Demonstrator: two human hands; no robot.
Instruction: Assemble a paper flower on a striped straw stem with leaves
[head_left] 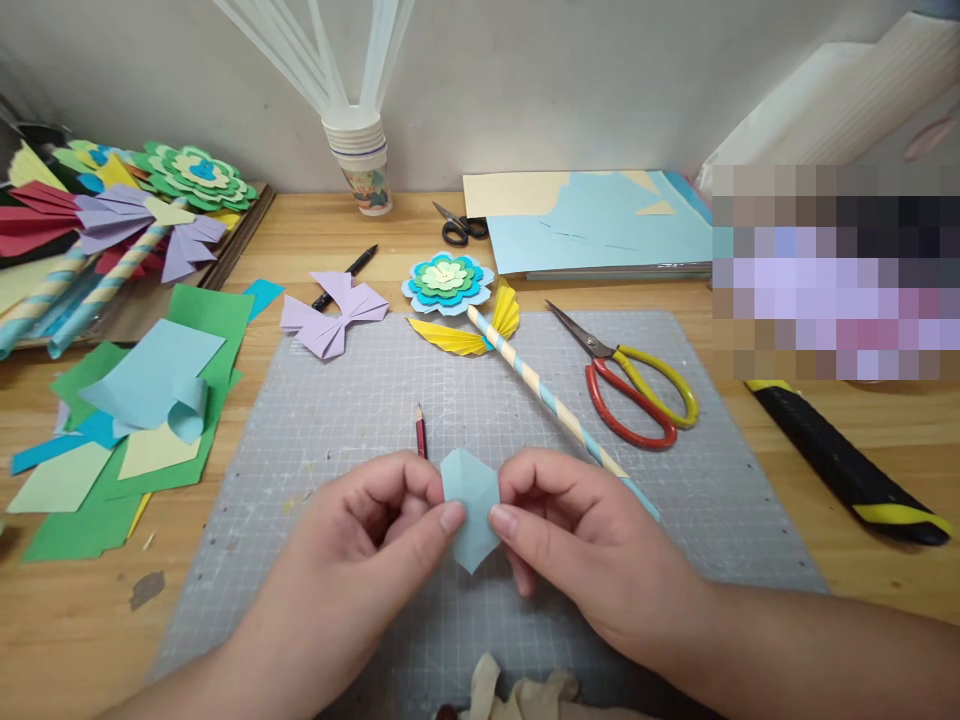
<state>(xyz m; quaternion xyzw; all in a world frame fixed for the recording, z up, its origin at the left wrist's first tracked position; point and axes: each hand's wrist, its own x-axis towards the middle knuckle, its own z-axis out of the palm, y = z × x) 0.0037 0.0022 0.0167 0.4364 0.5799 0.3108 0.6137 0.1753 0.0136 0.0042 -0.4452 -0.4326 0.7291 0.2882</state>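
Between both hands is a small light-blue piece of paper (472,510) with angled edges, a faint crease and a point at the bottom. My left hand (367,550) pinches its left edge between thumb and fingers. On the opposite edge, my right hand (592,540) grips it the same way. Beneath lies a grey cutting mat (300,450). A short dark-red pencil (421,432) rests just beyond my left fingers. Past my right hand runs a striped paper stick (551,400), near a layered paper flower (448,283) and yellow pleated paper leaves (457,337).
Red-and-yellow-handled scissors (637,385) lie on the right, small black scissors (459,228) farther back. A purple paper bow (337,315) covers part of a black pen (364,260). Green paper scraps (217,330) spread left. Stacked paper cups (360,165) hold pale strips. A black-and-yellow object (840,455) sits right.
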